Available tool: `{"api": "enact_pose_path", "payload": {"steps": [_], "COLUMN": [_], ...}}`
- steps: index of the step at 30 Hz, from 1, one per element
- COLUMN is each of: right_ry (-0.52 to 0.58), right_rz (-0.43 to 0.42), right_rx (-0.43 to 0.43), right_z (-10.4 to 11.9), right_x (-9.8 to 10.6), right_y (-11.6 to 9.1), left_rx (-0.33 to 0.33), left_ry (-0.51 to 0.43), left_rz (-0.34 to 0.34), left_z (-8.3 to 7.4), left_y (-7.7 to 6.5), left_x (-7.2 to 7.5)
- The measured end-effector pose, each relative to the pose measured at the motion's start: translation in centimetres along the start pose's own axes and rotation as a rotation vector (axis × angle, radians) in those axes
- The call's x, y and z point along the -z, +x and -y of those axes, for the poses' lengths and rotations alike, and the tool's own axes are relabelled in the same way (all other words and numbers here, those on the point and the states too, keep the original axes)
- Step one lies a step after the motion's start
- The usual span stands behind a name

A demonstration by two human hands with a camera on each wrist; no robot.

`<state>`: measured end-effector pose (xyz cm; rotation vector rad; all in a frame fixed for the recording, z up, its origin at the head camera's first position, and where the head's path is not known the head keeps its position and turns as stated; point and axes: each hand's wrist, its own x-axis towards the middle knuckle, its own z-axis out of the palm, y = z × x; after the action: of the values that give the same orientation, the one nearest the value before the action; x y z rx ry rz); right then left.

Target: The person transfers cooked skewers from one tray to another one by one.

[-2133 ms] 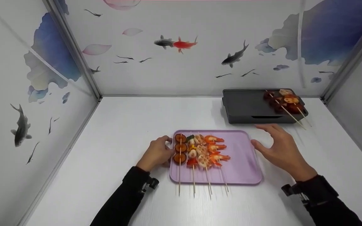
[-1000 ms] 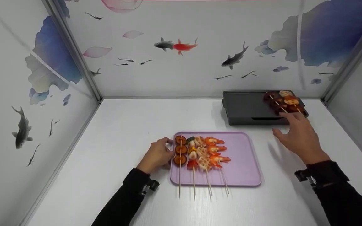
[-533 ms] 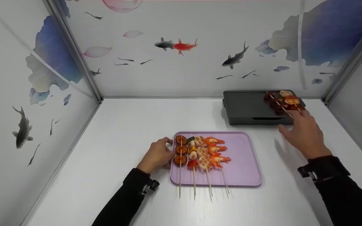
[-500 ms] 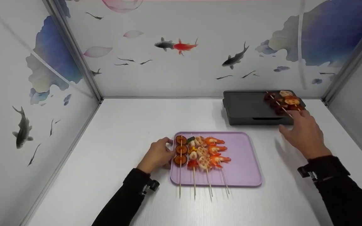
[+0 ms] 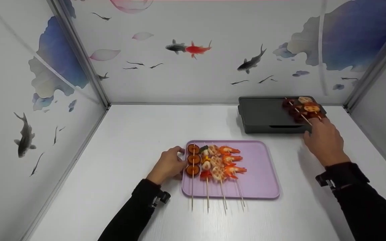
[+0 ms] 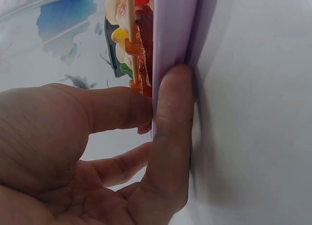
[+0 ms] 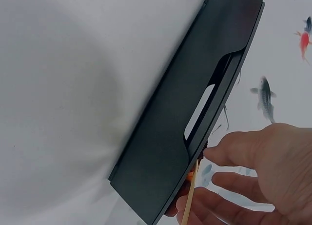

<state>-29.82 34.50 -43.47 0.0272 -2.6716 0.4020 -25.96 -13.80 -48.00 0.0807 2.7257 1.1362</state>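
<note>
My left hand (image 5: 168,165) pinches the left rim of a light purple tray (image 5: 260,167); the left wrist view shows the thumb inside the rim and a finger outside it. On the tray lie a skewer of brown round slices (image 5: 193,170), a mixed vegetable skewer (image 5: 206,165), a lotus root skewer (image 5: 218,173) and a shrimp skewer (image 5: 234,170). My right hand (image 5: 327,140) is at the front right of a dark grey grill (image 5: 263,112), over the sticks of the food skewers (image 5: 311,108) there. In the right wrist view its thumb and fingers stand apart around a stick (image 7: 190,198).
The white table (image 5: 136,134) is bounded by printed panels at the back and sides. The skewer sticks (image 5: 207,201) overhang the tray's front edge. The grill stands behind the tray, near the back right corner.
My right hand has moved from beside the tray's right edge up and right to the grill's skewers; its thumb has drawn in toward the fingers. The left hand keeps its place on the tray.
</note>
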Motion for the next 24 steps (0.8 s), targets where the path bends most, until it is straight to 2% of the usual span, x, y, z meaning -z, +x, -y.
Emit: {"api": "enact_pose_path", "payload": {"steps": [8,15,24], "right_ry": [0.005,0.025,0.002], "right_rz": [0.009,-0.029,0.009], "right_rx": [-0.043,-0.037,-0.085], "right_z": [0.1,0.0,0.5], "right_x": [0.2,0.2,0.1], "right_y": [0.5,0.7,1.2], "left_rx": [0.006,0.001,0.010], "left_ry": [-0.022,-0.026,-0.033], "left_rz": [0.018,0.017,0.025], "left_z": [-0.1,-0.2,-0.1], "left_y": [-0.2,-0.2,-0.2], "left_x": [0.1,0.2,0.1]}}
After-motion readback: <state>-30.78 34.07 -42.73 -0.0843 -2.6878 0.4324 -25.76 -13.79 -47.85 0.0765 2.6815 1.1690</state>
